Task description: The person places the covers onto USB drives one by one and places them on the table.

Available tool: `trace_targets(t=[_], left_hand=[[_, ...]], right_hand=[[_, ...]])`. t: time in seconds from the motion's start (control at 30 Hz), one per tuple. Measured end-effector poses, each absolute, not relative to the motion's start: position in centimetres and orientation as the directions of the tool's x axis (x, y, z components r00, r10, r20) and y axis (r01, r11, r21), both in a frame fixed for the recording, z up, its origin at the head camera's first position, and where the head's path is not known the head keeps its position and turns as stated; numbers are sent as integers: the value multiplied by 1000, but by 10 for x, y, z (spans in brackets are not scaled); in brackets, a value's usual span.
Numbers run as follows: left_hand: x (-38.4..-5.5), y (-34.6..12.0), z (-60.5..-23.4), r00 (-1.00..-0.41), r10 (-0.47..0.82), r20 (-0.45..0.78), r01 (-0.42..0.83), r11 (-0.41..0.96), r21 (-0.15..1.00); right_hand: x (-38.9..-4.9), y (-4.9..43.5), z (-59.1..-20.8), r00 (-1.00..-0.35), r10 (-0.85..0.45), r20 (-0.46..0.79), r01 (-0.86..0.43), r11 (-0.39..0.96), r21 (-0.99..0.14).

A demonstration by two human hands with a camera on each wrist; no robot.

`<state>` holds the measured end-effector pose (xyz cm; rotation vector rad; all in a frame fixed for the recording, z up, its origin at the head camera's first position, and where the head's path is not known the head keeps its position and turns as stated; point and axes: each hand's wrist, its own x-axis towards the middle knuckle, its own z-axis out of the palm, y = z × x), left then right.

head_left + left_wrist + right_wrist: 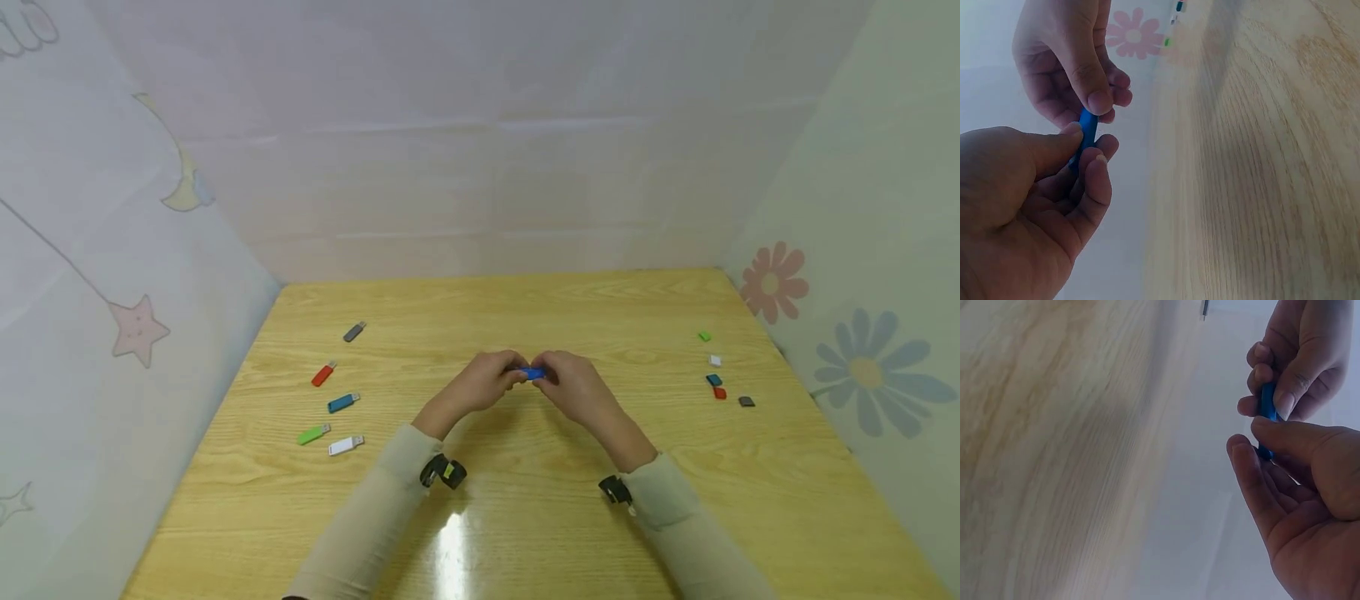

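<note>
We grasp a blue stick (pixel 533 373) by its two ends, our left hand (pixel 484 383) pinching one and our right hand (pixel 579 390) pinching the other; the stick sits between them, above the table (pixel 540 517); well to our left lie five drives (pixel 341 403), grey, red, teal, green and white; well to our right, five caps (pixel 714 380) in matching colours, teal just beside red.
</note>
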<state>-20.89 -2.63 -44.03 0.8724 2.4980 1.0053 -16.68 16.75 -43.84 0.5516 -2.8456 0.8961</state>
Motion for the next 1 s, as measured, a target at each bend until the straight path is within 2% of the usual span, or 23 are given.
trace_targets(t=[0.17,0.47,0.83,1.0], left_hand=[[-214,-25,-447,-777,626,-61,440,611,658],[-224,-17,-463,-793,607,-47,504,698,508],[-230,-11,-477,-796,604,-32,567,763,309],[-233,-9,-479,-804,594,-40,565,783,261]], right_hand=[[-174,171,-442,-936,-314,158,-349,783,-515],[-188,175,-451,-956,-291,45,-274,824,-496],[-204,174,-466,-958,-286,-33,-241,859,-451],[-211,173,-471,-955,-288,-75,-230,875,-425]])
